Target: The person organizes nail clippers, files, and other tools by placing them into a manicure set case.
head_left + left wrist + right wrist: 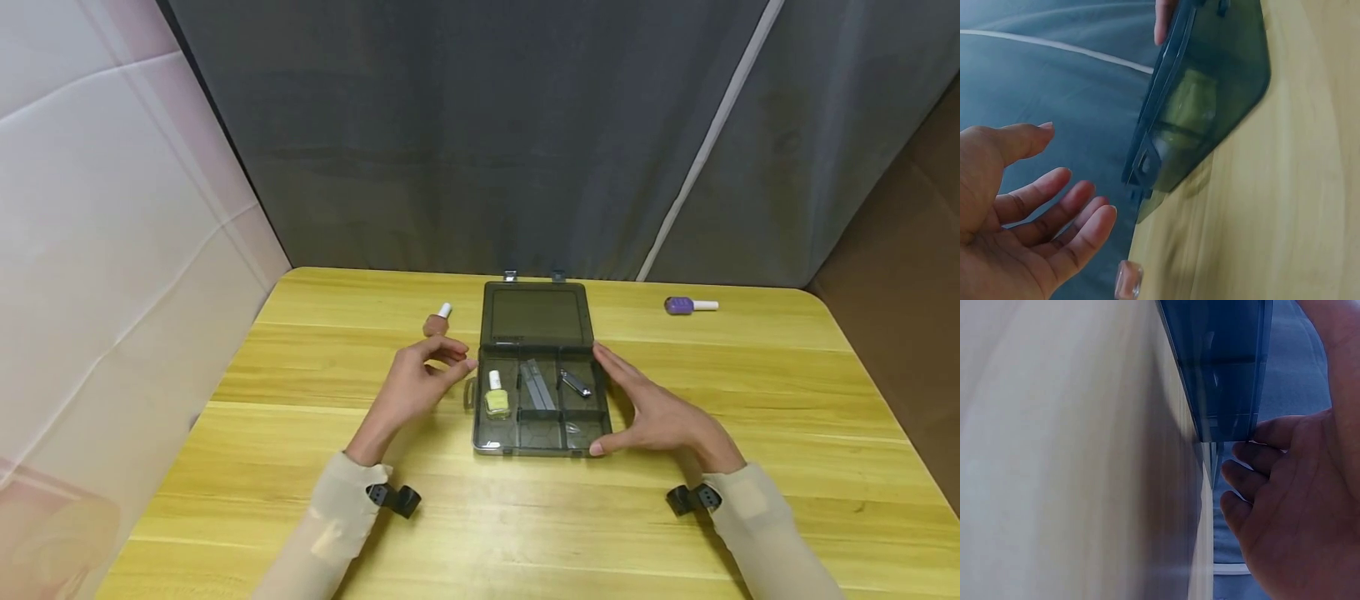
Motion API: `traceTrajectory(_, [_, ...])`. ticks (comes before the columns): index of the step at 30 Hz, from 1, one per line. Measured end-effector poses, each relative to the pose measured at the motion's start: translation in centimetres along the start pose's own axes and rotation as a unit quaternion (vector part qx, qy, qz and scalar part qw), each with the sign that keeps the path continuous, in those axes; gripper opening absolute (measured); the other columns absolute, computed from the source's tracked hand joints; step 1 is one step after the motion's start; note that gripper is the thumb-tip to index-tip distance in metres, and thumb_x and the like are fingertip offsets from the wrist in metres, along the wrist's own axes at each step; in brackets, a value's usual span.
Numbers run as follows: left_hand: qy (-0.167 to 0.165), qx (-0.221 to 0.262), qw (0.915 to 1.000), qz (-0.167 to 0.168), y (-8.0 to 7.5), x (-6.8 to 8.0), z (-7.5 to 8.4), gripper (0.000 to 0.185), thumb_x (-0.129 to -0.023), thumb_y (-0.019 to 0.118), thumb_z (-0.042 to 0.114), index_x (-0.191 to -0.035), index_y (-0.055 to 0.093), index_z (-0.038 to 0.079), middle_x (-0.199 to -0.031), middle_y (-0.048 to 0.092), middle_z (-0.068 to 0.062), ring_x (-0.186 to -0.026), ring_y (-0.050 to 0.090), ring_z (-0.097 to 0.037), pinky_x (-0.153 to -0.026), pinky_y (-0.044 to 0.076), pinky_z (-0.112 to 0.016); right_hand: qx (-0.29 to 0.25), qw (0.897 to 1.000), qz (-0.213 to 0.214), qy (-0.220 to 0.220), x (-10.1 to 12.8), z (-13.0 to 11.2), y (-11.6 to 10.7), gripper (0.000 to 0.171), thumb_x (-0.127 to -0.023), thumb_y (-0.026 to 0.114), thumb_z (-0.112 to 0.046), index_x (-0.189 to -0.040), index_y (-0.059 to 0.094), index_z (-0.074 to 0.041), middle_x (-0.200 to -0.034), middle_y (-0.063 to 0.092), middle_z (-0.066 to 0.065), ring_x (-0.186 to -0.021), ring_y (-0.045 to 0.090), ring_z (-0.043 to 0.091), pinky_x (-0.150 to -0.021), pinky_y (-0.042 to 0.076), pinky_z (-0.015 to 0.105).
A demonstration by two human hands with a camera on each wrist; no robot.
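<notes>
Head view. Nearest the camera, two sleeved forearms reach over the yellow wooden surface [525, 533]. The right hand [660, 412] lies against the right side of the dark organiser box [536, 437], fingers straight along its wall, thumb at the near right corner: a wide grip, curled round nothing. The left hand [416, 383] hovers just left of the box, fingers loosely bent, holding nothing. The box sits mid-surface, its lid [534, 315] laid open on the far side. Its compartments hold a yellow-green polish bottle [497, 398] at left, a grey file [538, 385] in the middle and nail clippers [575, 383] at right. A brown polish bottle [438, 321] stands far left of the box; a purple polish bottle [688, 306] lies well apart at far right.

Left wrist view. The left hand [1019, 219] is open, palm exposed, apart from the box [1210, 94].

Right wrist view. The right hand [1297, 506] has its fingertips [1266, 432] touching the box [1225, 369] edge.
</notes>
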State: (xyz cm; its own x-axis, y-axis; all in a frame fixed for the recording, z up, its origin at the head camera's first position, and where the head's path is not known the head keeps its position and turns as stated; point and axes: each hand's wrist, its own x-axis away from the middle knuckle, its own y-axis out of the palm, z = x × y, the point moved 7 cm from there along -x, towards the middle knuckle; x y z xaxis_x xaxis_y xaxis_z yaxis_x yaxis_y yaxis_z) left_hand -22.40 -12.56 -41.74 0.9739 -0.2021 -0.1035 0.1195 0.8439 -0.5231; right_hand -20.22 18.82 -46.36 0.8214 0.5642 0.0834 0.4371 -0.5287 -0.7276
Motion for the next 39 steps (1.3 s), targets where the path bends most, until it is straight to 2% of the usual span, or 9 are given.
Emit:
traceTrajectory(7, [-0.008, 0.000, 0.9997, 0.025, -1.5, -0.2, -0.8, 0.039, -0.096, 0.075, 0.027, -0.124, 0.069, 0.000, -0.126, 0.070, -0.017, -0.111, 0.068, -0.031, -0.089, 0.060, -0.044, -0.007, 1.000, -0.004, -0.007, -0.2, 0.0, 0.2, 0.138, -0.070, 0.090, -0.058, -0.167, 0.002, -0.016, -0.175, -0.003, 0.005, -0.159, 0.009, 0.040, -0.121, 0.024, 0.068])
traceTrajectory(13, [-0.009, 0.001, 0.9992, 0.039, -2.5, -0.8, -1.6, 0.045, -0.097, 0.074, 0.023, -0.134, 0.064, -0.001, -0.141, 0.062, -0.014, -0.128, 0.061, -0.032, -0.097, 0.057, -0.048, -0.012, 1.000, -0.003, -0.007, -0.5, 0.1, 0.2, 0.138, -0.070, 0.090, -0.057, -0.167, 0.002, -0.015, -0.175, -0.003, 0.006, -0.159, 0.009, 0.040, -0.121, 0.023, 0.067])
traceTrajectory(16, [-0.005, 0.007, 0.9992, 0.040, -2.7, -1.3, -2.1, 0.045, -0.097, 0.074, 0.021, -0.135, 0.063, 0.000, -0.139, 0.063, -0.016, -0.130, 0.059, -0.034, -0.101, 0.055, -0.051, -0.011, 1.000, -0.003, -0.005, -0.6, 0.2, 0.2, 0.138, -0.070, 0.090, -0.057, -0.167, 0.002, -0.015, -0.175, -0.003, 0.007, -0.159, 0.008, 0.040, -0.121, 0.023, 0.067])
traceTrajectory(20, [-0.003, -0.001, 0.9993, 0.038, -2.8, -2.0, -2.8, 0.045, -0.097, 0.073, 0.019, -0.136, 0.062, 0.001, -0.137, 0.061, -0.018, -0.133, 0.056, -0.036, -0.106, 0.051, -0.054, -0.013, 1.000, -0.003, -0.003, -0.7, 0.2, 0.0, 0.138, -0.070, 0.091, -0.057, -0.167, 0.002, -0.015, -0.175, -0.003, 0.006, -0.160, 0.008, 0.040, -0.122, 0.022, 0.067])
traceTrajectory(27, [-0.033, -0.038, 0.9983, 0.028, -3.3, -3.2, -4.3, 0.051, -0.096, 0.075, 0.025, -0.139, 0.059, 0.004, -0.149, 0.050, -0.019, -0.139, 0.049, -0.039, -0.107, 0.049, -0.055, -0.010, 1.000, -0.004, -0.007, -1.0, 0.3, 0.0, 0.138, -0.070, 0.090, -0.057, -0.167, 0.002, -0.014, -0.175, -0.003, 0.007, -0.160, 0.008, 0.039, -0.122, 0.022, 0.065])
traceTrajectory(39, [-0.073, -0.030, 0.9969, -0.010, -2.8, -5.7, -6.7, 0.064, -0.098, 0.072, 0.017, -0.152, 0.044, -0.001, -0.136, 0.065, -0.017, -0.131, 0.060, -0.037, -0.114, 0.044, -0.054, -0.004, 1.000, -0.007, -0.006, -1.1, 0.2, -0.2, 0.138, -0.070, 0.090, -0.058, -0.167, 0.002, -0.014, -0.175, -0.003, 0.008, -0.160, 0.008, 0.039, -0.122, 0.022, 0.065])
